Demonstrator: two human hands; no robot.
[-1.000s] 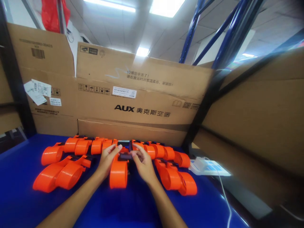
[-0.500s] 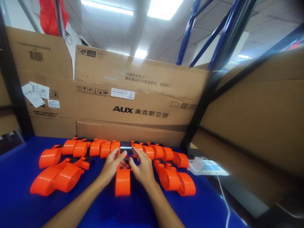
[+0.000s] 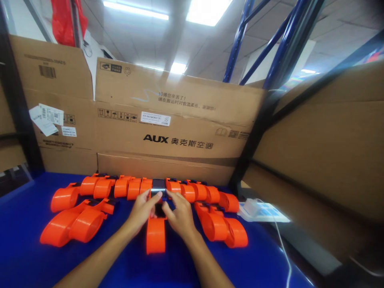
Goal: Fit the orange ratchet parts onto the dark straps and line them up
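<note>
Both my hands meet at the middle of a blue table [image 3: 24, 256]. My left hand [image 3: 143, 210] and my right hand [image 3: 179, 214] pinch the black upper part [image 3: 158, 187] of one orange wristband-like device [image 3: 156, 234], whose strap runs toward me between my wrists. Behind my fingers a row of several identical orange devices [image 3: 120, 187] lies along the back edge. Two more orange devices [image 3: 73, 224] rest to the left and another pair [image 3: 223, 228] to the right.
Large cardboard boxes [image 3: 168, 128] marked AUX wall the back and a cardboard panel [image 3: 324, 152] closes the right side. A white flat item with a cable [image 3: 264, 212] lies at the table's right edge. Blue rack beams [image 3: 270, 48] rise behind.
The orange device turned from tilted left to pointing straight at me. Both hands closed in tighter on its black top part near the back row.
</note>
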